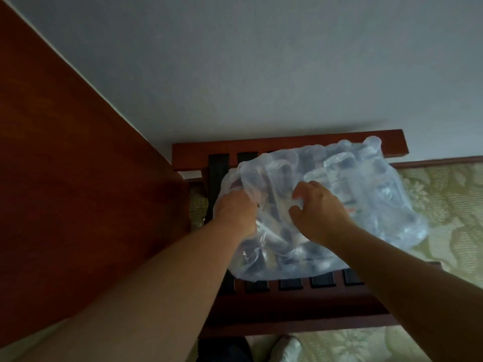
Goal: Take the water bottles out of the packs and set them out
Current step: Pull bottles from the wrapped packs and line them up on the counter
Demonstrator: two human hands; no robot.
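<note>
**Both hands at the wrap of a bottle pack on the rack**

Nearest, in front of the rack (287, 307), a pale shoe (288, 346) stands on the patterned green carpet (449, 205). Two bare forearms reach over the rack's front rail. The pack (366, 205) of water bottles (337, 163) lies on top of the rack, across its dark straps (321, 279), and covers most of them.

At the pack's left end the left hand (236, 212) grips a bunched fold of the plastic wrap (261, 173), its fingers buried in the film. Near the pack's middle the right hand (321, 215) claws at the same wrap, fingers and thumb curled and pinching film between them. The bottles show only dimly through the cloudy wrap, all inside it.

Left of the rack rises a reddish wood panel (65, 178). Behind the rack's back rail stands a pale grey wall (261, 74).
</note>
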